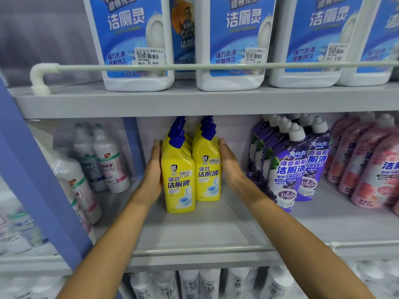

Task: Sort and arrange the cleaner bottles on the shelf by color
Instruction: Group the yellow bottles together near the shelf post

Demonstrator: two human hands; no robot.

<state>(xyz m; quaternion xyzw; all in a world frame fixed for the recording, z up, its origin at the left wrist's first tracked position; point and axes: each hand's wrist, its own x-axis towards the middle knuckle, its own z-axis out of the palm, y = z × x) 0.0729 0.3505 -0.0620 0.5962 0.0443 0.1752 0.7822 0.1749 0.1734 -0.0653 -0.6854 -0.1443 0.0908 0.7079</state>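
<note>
Two rows of yellow cleaner bottles (180, 184) with blue caps stand in the middle of the grey shelf (205, 229). My left hand (153, 169) lies flat against the left side of the left row. Flat against the right side of the right row (207, 173) is my right hand (230, 164). Both hands have straight fingers. Purple bottles (287, 169) with white caps stand in rows to the right, and pink bottles (371, 167) stand further right.
White bottles (110, 165) stand left of a blue upright divider (131, 145). Large white bottles with blue labels (133, 44) fill the shelf above behind a rail (194, 66). More white bottles (200, 283) sit on the shelf below.
</note>
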